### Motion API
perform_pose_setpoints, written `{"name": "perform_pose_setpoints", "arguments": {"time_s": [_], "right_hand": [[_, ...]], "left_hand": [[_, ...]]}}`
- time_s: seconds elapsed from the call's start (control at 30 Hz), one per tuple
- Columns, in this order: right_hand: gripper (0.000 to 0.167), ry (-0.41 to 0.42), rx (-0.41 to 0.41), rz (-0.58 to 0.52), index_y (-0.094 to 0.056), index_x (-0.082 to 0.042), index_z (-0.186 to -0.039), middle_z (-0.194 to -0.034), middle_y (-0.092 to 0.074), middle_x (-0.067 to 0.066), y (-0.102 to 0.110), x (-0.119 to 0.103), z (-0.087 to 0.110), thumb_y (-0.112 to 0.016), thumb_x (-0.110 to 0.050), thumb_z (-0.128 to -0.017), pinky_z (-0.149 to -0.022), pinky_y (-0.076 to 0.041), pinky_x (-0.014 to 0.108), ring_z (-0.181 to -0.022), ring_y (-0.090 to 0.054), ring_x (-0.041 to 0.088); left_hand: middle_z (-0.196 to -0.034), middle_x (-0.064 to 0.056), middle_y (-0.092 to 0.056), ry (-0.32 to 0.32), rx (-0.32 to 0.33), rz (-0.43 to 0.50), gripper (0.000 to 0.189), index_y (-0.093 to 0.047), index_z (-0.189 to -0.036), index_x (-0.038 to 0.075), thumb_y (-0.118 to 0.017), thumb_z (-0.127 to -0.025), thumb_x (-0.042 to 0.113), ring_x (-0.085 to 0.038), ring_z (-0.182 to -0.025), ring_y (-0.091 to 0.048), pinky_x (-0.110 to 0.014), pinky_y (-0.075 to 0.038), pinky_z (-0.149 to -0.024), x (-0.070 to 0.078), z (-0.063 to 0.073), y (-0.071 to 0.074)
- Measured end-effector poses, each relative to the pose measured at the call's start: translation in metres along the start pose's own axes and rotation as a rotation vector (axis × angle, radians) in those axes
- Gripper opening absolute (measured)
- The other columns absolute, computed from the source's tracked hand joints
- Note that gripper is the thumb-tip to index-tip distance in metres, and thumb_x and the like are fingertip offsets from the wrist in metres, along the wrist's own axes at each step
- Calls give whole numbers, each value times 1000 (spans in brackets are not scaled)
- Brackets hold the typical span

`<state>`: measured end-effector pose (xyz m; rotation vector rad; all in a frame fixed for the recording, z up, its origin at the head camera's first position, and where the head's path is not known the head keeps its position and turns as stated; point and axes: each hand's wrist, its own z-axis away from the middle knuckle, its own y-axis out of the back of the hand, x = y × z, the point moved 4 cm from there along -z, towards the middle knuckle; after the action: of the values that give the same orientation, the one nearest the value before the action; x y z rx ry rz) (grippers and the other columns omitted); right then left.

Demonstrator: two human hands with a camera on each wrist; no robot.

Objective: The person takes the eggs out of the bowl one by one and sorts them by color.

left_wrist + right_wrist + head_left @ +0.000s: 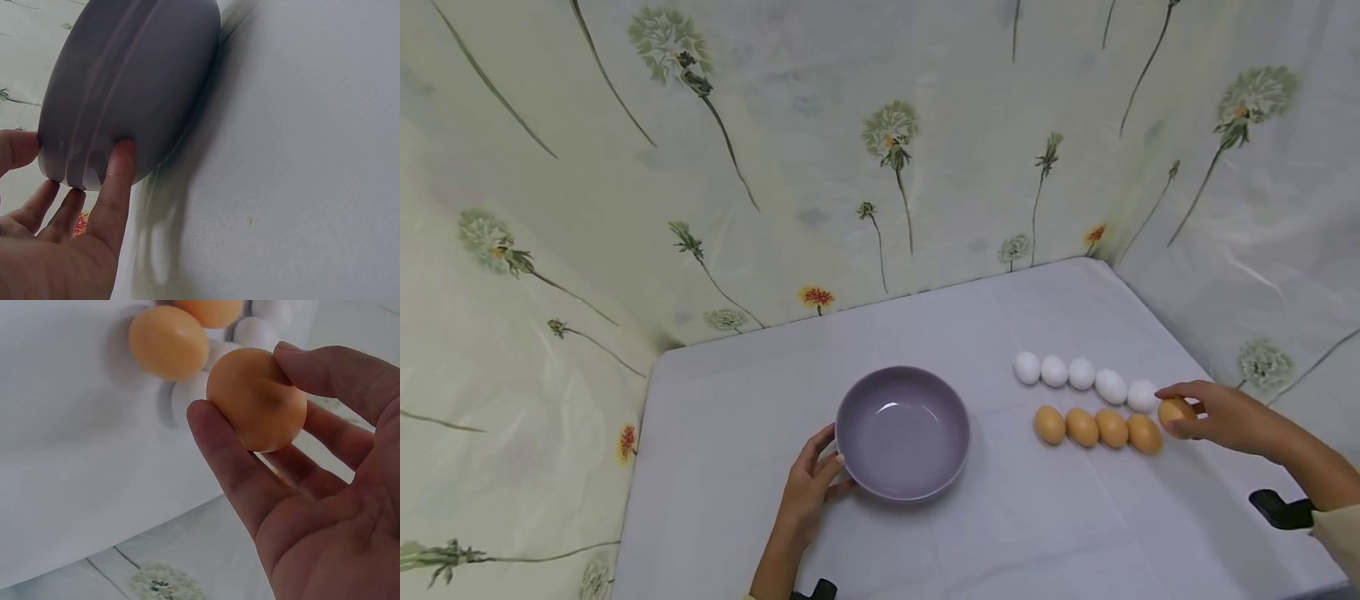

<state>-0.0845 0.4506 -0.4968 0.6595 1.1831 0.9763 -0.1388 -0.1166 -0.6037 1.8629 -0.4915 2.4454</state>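
Note:
A round purple bowl (902,433) sits on the cloth-covered table. My left hand (811,487) is at its left side, with spread fingertips (122,156) touching the outer wall near the rim. On the right, my right hand (1225,417) pinches a brown egg (253,400) between its thumb and fingers. This egg is at the right end of a row of several brown eggs (1097,427). Just behind them runs a row of several white eggs (1081,374), the rightmost close to my right fingertips.
White cloth (737,400) covers the table. Curtains printed with dandelions (891,133) hang along its back and both sides. Black straps or mounts (1281,510) show near both wrists. Bare cloth separates the bowl from the egg rows.

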Motion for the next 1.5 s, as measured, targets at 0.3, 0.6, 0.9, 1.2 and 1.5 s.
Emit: {"name": "perform_pose_setpoints", "arguments": {"time_s": [0.3,0.6,0.9,1.2,1.5], "right_hand": [[61,-78,-74,-70,-52,11,-133,-122,-59,31,-20,29,1,-74,-23,-88,-66,-54,31,-90,-63,22],[54,-92,-82,-48,-55,12,-129,-112,-63,24,-30,39,-8,-73,-18,-87,-62,-51,28,-82,-57,19],[55,-110,-100,-41,-54,13,-128,-118,-60,31,-36,47,-14,-73,-20,-88,-68,-55,33,-90,-59,27],[54,-104,-95,-60,-55,11,-130,-106,-64,16,-48,56,-13,-72,-20,-89,-61,-46,28,-77,-54,17],[57,-103,-87,-48,-54,11,-131,-107,-64,17,-45,53,-17,-72,-23,-89,-60,-46,27,-77,-55,16]], "left_hand": [[-160,-10,-35,-7,-13,11,61,-42,-150,12,-67,-95,13,-24,-131,-56,-43,-60,-92,2,0,-2],[-160,-10,-34,-6,-6,12,61,-41,-150,12,-66,-95,13,-27,-133,-54,-43,-60,-91,0,0,-2],[-159,-7,-36,-28,6,1,57,-44,-149,17,-64,-96,12,-29,-134,-53,-43,-60,-91,1,3,-3],[-161,-10,-33,-13,-10,1,59,-42,-150,13,-65,-96,12,-33,-135,-52,-44,-60,-92,-1,4,-2],[-160,-9,-35,-18,0,-11,57,-43,-150,15,-64,-97,14,-32,-135,-52,-43,-60,-91,0,1,-1]]}}
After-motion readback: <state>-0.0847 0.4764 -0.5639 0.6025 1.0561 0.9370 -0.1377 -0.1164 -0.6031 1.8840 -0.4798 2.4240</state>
